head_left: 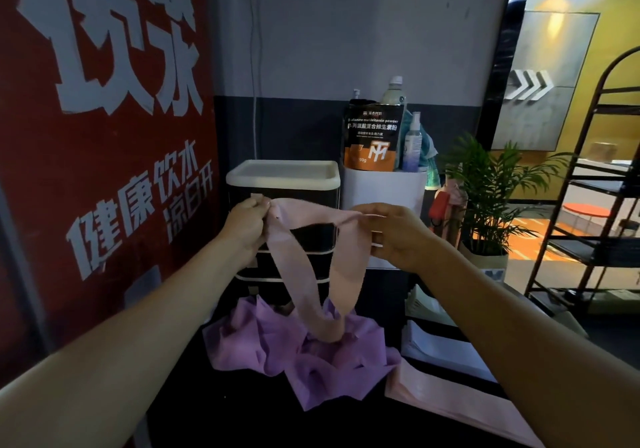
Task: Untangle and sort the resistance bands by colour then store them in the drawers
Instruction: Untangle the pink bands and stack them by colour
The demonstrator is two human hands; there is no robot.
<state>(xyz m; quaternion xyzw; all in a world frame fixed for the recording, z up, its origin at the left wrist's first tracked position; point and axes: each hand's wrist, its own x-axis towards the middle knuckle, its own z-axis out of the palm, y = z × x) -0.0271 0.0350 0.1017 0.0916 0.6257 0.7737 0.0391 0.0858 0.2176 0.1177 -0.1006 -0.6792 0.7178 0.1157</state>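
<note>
In the head view, both hands are holding a pink band [313,257] up in front of the drawer unit [284,205]: the left hand [246,228] is pinching one end of it at the unit's left edge, and the right hand [391,236] is gripping the other end at the unit's right edge, fingers curled round the fabric. The stretch between the hands is running level across the top drawer front, while the rest is hanging as a long loop straight down — its bottom is dipping into the crumpled purple bands [304,354] lying on the dark bench [225,413] below the unit. Both forearms are reaching forward and up, about equally near. Freeing the loop probably calls for lifting it upward, away from the purple heap.
</note>
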